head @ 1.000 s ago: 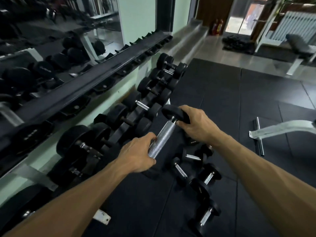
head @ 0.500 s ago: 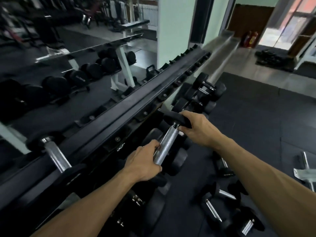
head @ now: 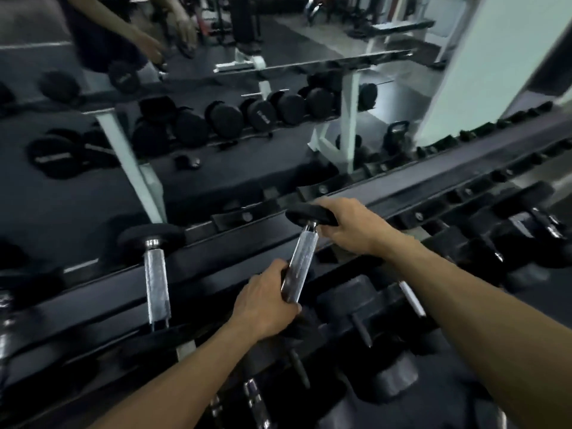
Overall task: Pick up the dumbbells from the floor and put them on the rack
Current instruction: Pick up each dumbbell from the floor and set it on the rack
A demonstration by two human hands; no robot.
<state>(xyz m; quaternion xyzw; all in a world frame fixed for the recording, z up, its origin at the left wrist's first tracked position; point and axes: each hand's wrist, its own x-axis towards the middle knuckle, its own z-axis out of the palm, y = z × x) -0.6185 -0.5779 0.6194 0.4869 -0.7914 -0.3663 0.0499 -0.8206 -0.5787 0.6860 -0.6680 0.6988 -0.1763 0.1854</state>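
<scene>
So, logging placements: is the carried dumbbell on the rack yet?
Not yet. The dumbbell is held by the left hand and right hand, over the rack.

Mirror (head: 77,187) ran behind the top tier. Reflected in it: a white-framed stand (head: 348,119) carrying a row of round black weights, a kettlebell (head: 393,136) on dark flooring, a flat bench (head: 399,26) farther back. Pale green wall panel (head: 501,57) stood at right.
</scene>
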